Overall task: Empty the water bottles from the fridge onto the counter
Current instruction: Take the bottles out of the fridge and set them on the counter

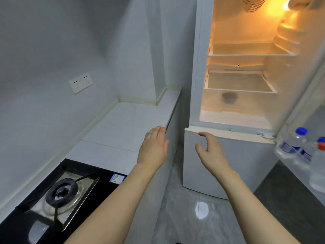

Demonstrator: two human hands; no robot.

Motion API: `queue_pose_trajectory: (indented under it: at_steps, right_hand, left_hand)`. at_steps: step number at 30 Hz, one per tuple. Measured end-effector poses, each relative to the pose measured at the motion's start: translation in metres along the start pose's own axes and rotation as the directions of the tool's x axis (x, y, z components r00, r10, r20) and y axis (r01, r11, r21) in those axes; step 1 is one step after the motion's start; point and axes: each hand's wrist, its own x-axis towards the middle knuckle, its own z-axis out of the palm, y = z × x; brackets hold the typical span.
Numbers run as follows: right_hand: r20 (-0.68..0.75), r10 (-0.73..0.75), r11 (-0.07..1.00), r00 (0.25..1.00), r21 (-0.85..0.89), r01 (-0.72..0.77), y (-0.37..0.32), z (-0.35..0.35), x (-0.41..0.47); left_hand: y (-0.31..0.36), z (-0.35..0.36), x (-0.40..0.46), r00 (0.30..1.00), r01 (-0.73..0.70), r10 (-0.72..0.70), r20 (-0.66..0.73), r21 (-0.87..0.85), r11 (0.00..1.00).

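Observation:
The white fridge stands open on the right, its lit inner shelves bare. In the open door's rack at the far right stand clear water bottles: one with a blue cap and one with a red cap. The white counter lies to the left of the fridge. My left hand hovers with straight fingers over the counter's right edge and holds nothing. My right hand, fingers loosely curled, hangs empty in front of the closed lower fridge door.
A black gas stove with a round burner sits on the near counter. A wall socket is on the left wall. A narrow gap separates counter and fridge. Glossy grey floor tiles lie below.

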Motion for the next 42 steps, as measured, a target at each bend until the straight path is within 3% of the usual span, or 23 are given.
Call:
queue_pose_trajectory:
  at_steps: [9,16,25,32,36,42]
  right_hand:
    - [-0.161,0.072,0.996,0.984,-0.033,-0.078,0.032,-0.03,0.081]
    - [-0.266,0.151,0.983,0.952,-0.061,-0.173,0.074,-0.071,0.113]
    - [-0.458,0.278,0.942,0.844,-0.041,-0.333,0.156,-0.177,0.113]
    - [-0.687,0.169,0.911,0.707,-0.166,-0.379,0.204,-0.232,0.1]
    - [-0.697,0.335,0.856,0.634,-0.057,-0.514,0.228,-0.252,0.09]
    - [-0.509,0.617,0.745,0.6,0.132,-0.654,0.255,-0.268,0.083]
  left_hand:
    - [0.008,0.045,0.109,0.995,-0.08,0.085,0.045,-0.103,0.991]
    - [0.053,0.096,0.175,0.974,-0.153,0.183,0.13,-0.212,0.965]
    - [0.183,0.166,0.22,0.907,-0.283,0.36,0.217,-0.319,0.905]
    - [0.274,0.199,0.226,0.828,-0.357,0.493,0.268,-0.428,0.831]
    - [0.31,0.213,0.22,0.759,-0.378,0.565,0.323,-0.489,0.786]
    - [0.348,0.231,0.213,0.684,-0.368,0.6,0.416,-0.513,0.775]
